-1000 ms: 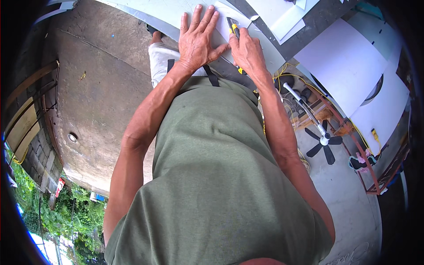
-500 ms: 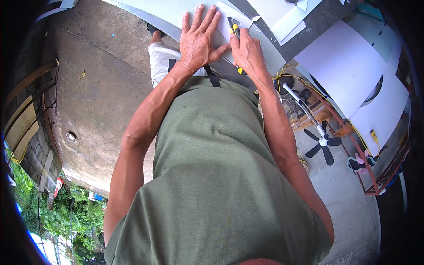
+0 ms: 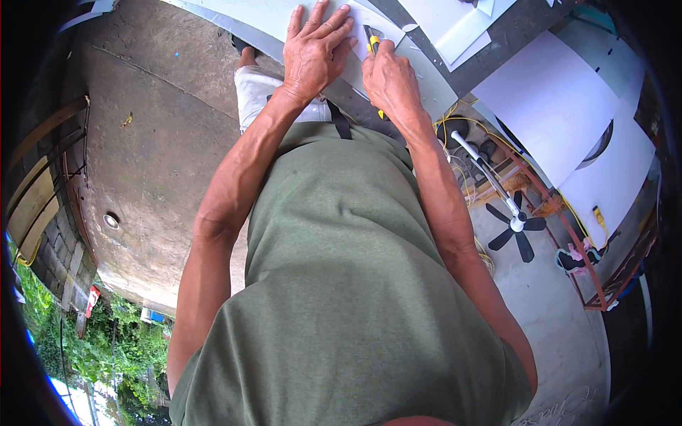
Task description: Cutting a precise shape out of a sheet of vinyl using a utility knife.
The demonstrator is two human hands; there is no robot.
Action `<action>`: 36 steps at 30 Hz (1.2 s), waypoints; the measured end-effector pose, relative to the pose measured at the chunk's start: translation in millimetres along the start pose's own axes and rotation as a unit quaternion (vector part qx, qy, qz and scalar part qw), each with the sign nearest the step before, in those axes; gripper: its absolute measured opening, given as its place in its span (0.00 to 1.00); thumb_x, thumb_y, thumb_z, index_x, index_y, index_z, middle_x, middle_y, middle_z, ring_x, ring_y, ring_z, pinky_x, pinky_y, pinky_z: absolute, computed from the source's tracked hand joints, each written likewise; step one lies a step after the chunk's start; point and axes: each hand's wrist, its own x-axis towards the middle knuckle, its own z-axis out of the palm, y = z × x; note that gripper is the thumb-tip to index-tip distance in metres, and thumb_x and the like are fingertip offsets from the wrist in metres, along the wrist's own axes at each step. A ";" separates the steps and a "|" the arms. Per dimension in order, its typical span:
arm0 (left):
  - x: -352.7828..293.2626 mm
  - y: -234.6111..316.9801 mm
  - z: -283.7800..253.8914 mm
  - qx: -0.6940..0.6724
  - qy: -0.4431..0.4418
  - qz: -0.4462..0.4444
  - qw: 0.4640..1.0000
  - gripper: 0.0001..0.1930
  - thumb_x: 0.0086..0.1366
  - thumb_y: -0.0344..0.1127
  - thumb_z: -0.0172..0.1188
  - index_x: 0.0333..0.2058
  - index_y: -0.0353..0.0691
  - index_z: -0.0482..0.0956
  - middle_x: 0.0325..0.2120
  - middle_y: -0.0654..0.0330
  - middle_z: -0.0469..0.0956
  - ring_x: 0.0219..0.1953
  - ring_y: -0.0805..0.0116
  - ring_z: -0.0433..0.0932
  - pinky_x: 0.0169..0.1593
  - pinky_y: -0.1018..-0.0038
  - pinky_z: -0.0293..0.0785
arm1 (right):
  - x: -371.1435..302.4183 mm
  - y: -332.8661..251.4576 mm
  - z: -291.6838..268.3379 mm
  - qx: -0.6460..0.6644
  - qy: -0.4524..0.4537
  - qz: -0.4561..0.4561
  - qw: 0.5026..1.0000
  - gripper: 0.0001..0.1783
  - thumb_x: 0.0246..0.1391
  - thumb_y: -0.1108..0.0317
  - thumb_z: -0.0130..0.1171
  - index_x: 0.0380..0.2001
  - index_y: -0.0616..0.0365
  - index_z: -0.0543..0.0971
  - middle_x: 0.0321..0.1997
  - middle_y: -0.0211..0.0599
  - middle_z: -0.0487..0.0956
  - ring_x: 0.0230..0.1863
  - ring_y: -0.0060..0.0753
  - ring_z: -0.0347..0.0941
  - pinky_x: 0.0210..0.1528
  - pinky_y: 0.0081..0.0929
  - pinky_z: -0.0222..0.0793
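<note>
On the white sheet [image 3: 426, 74] at the top of the head view, my left hand [image 3: 312, 53] lies flat with its fingers stretched away from me. Just to its right, my right hand [image 3: 391, 82] is closed round a yellow and black utility knife [image 3: 374, 44]. The knife's blade end points away from me, over the white material. Its yellow tail end shows below my palm. A thin white offcut lies close to the blade end.
More white sheets [image 3: 547, 99] lean at the right, over a reddish metal frame [image 3: 572, 241]. A fan with dark blades [image 3: 517, 224] stands on the floor beside yellow cords [image 3: 455, 121]. Bare concrete [image 3: 156, 156] stretches out on the left, with a small round object [image 3: 111, 221] on it.
My left hand has shifted slightly up and left, its thumb drawn in toward the fingers. My right hand, holding the utility knife, has moved slightly left and nearer me.
</note>
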 end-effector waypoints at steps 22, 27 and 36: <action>17.2 13.6 -32.8 -0.130 -0.092 -0.058 0.986 0.33 0.60 0.42 0.69 0.64 0.41 0.75 0.69 0.56 0.70 0.76 0.47 0.56 0.76 0.43 0.47 | 17.5 -17.2 -38.8 0.035 -0.151 0.067 0.986 0.19 0.69 0.65 0.49 0.39 0.78 0.67 0.27 0.68 0.81 0.24 0.51 0.85 0.28 0.41 0.83; 20.0 14.4 -35.1 -0.137 -0.090 -0.066 0.984 0.34 0.59 0.43 0.70 0.64 0.41 0.75 0.69 0.57 0.69 0.76 0.47 0.55 0.77 0.44 0.46 | 19.3 2.1 -8.6 -0.037 -0.104 -0.033 0.993 0.19 0.69 0.66 0.49 0.38 0.80 0.67 0.25 0.68 0.81 0.20 0.52 0.83 0.23 0.41 0.81; 20.3 17.8 -35.8 -0.118 -0.078 -0.086 0.986 0.32 0.58 0.42 0.70 0.62 0.43 0.78 0.67 0.60 0.72 0.76 0.49 0.55 0.76 0.41 0.44 | 13.8 -19.9 -31.2 0.006 -0.118 0.038 0.992 0.19 0.69 0.67 0.48 0.37 0.80 0.67 0.24 0.69 0.80 0.20 0.54 0.83 0.24 0.43 0.81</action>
